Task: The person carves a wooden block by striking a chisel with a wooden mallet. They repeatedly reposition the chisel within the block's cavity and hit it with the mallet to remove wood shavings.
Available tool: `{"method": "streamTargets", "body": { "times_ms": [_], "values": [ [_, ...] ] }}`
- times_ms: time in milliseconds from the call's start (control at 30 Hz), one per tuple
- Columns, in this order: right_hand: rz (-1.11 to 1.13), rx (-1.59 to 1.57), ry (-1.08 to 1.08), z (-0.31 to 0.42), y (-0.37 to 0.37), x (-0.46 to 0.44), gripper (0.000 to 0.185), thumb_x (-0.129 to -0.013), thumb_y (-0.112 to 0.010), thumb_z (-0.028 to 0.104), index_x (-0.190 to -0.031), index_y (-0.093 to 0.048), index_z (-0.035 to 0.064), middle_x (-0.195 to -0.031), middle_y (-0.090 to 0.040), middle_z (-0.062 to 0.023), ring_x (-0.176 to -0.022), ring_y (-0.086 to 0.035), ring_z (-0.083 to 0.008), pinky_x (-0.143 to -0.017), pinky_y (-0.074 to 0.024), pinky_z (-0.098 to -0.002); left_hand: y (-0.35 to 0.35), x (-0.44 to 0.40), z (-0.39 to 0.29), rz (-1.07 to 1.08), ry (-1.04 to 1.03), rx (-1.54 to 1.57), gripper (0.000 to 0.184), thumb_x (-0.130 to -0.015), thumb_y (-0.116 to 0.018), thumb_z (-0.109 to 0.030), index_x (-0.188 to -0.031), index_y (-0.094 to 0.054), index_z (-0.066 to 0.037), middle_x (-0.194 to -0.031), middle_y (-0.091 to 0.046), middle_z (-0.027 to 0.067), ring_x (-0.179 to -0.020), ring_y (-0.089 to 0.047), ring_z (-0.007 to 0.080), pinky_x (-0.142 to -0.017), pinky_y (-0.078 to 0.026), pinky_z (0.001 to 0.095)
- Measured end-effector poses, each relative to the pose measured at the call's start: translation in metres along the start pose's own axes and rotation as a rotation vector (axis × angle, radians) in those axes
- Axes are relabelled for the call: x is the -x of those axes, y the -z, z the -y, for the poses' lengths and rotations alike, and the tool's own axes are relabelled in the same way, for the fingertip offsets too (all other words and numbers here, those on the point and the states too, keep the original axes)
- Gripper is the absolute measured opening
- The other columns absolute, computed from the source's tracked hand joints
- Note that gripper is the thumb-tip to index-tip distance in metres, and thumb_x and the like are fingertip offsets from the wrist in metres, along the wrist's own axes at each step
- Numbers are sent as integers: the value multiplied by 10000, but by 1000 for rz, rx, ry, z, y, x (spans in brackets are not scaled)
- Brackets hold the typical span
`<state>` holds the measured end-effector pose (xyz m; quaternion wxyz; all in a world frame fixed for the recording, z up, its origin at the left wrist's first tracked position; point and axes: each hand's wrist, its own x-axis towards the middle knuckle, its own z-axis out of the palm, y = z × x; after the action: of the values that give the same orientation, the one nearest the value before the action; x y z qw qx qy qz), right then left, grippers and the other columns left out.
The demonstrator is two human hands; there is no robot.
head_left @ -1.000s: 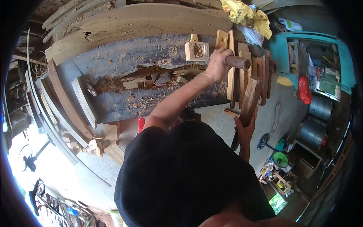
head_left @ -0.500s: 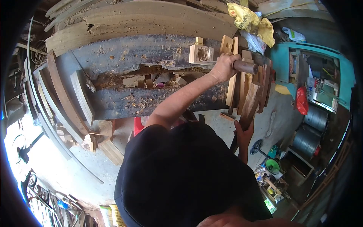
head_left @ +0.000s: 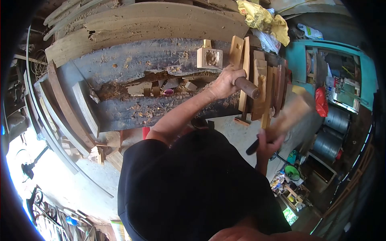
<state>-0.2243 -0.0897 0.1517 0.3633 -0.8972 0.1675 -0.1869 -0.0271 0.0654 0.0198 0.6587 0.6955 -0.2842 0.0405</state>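
My left hand (head_left: pixel 230 82) is closed around a chisel (head_left: pixel 247 87) with a thick brown cylindrical handle. The thin blade runs left towards a pale wooden block (head_left: pixel 202 58) with a rough hollow in its face; whether the tip touches the wood I cannot tell. Low on the right, my right hand (head_left: pixel 268 146) grips a wooden mallet (head_left: pixel 292 114), whose head is smeared by motion and held away from the chisel. The block rests on a dark, worn workbench (head_left: pixel 120 60) with wood chips scattered over it.
Several wooden pieces (head_left: pixel 260 84) lie side by side at the bench's right end. Offcuts (head_left: pixel 140 88) fill a split in the bench top. Long boards (head_left: pixel 161 22) lie behind, curved planks (head_left: pixel 66 104) at left. A teal cabinet (head_left: pixel 299 64) and metal drums (head_left: pixel 327 142) stand right.
My right hand has swung the mallet outward to the right, away from the bench's end pieces. My left hand and the chisel sit slightly lower and further left in view.
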Motion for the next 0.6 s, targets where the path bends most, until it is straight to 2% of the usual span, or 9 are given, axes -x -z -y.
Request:
{"method": "streamTargets", "body": {
  "times_ms": [33, 100, 133, 233, 367, 433, 467, 533, 600],
  "values": [
    [-1, -1, -7, 18, -3, -2, 461, -821, -696, 142, -1162, -425, -7, -806, -586, -56, -628, -584, -133, -597, -496, -261, 1, 1, -1, 6, 3, 0, 347, -631, -720, 4, -927, -564, -88, -896, -567, 106, -906, -549, 346, -822, -438, 415],
    [-88, -330, 343, 42, -10, -8, 418, -795, -671, 168, -1101, -452, -13, -793, -598, -75, -663, -591, -165, -706, -489, -297, 4, 1, -4, -11, -10, 32, 285, -650, -740, -23, -845, -546, -95, -846, -572, 110, -880, -555, 366, -799, -429, 444],
    [181, -106, 301, 25, 6, -4, 381, -774, -654, 191, -1062, -487, 7, -785, -605, -96, -731, -600, -199, -784, -466, -319, 5, 1, -3, -4, -14, 32, 285, -650, -740, -23, -845, -546, -95, -846, -572, 110, -880, -555, 366, -799, -429, 444],
    [224, 260, -17, -4, -44, 10, 462, -752, -795, 299, -1018, -562, 1, -854, -638, -149, -773, -635, -207, -704, -507, -334, 1, 2, -2, -19, 2, 36, 282, -649, -735, -16, -840, -543, -92, -845, -575, 110, -880, -558, 363, -797, -430, 437],
    [73, 94, 9, 42, -20, -7, 362, -761, -778, 265, -931, -575, 19, -882, -653, -135, -765, -643, -222, -688, -501, -339, -3, 2, 5, -15, 0, 22, 344, -636, -718, 8, -928, -563, -86, -868, -570, 98, -898, -560, 331, -808, -450, 413],
    [1142, 728, -601, 111, 16, -67, 509, -743, -731, 160, -1185, -525, 13, -932, -613, -93, -859, -597, -215, -785, -468, -329, -1, 3, 5, 9, -36, 8, 348, -633, -728, 1, -925, -561, -87, -862, -569, 92, -895, -559, 329, -812, -447, 413],
    [1141, 728, -602, 94, 18, -55, 509, -743, -731, 160, -1185, -525, 13, -932, -613, -93, -859, -597, -215, -785, -468, -329, -1, 4, 5, -3, -59, -2, 354, -628, -735, -4, -926, -562, -91, -864, -570, 87, -895, -560, 327, -811, -441, 408],
    [346, -60, 363, 23, 12, -6, 492, -745, -730, 118, -1185, -533, 19, -919, -611, -88, -853, -598, -222, -779, -462, -304, -3, 8, 6, 0, -58, -20, 356, -627, -736, -5, -925, -563, -92, -866, -572, 89, -898, -560, 327, -812, -439, 405],
    [345, 140, 25, -15, -22, 15, 471, -770, -738, 137, -1165, -515, 11, -923, -614, -123, -823, -600, -175, -732, -480, -293, -7, 13, 7, 5, -66, -36, 357, -625, -737, -5, -925, -564, -93, -868, -574, 90, -900, -559, 327, -813, -436, 402]
  ]
}}
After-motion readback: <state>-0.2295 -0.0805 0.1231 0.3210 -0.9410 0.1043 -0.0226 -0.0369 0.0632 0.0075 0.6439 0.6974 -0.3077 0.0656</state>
